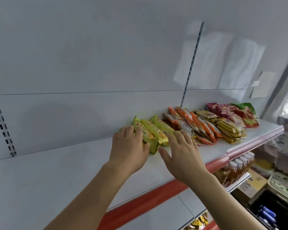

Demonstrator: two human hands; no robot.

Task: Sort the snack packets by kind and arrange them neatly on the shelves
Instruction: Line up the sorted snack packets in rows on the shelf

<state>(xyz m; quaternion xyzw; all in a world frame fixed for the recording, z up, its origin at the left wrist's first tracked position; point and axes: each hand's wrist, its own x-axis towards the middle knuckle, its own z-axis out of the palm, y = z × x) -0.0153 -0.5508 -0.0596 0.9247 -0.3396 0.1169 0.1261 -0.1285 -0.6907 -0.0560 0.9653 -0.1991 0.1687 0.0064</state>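
The white metal shelf (pixel 57 171) has a smooth flat surface and a red plastic strip along its front edge. On it lie the glossy yellow snack packets (pixel 154 131), long and narrow, side by side; their long axis runs from the front edge toward the back wall, a little slanted. The left hand (pixel 129 144) rests on the leftmost yellow packet, its fingers curved over the top of it and the thumb at the near end. The right hand (pixel 183 154) is flat with the fingers spread and straight; it hovers just to the right of the yellow packets, and I cannot tell if it touches them.

To the right of the yellow packets come the orange and white foil packets (pixel 199 127), overlapping, then a neat stack of mustard-yellow flat packets (pixel 229 130), then the red crinkled bags (pixel 236 113) near the shelf's right end. To the left of the yellow packets the shelf surface is bare as far as the slotted upright.
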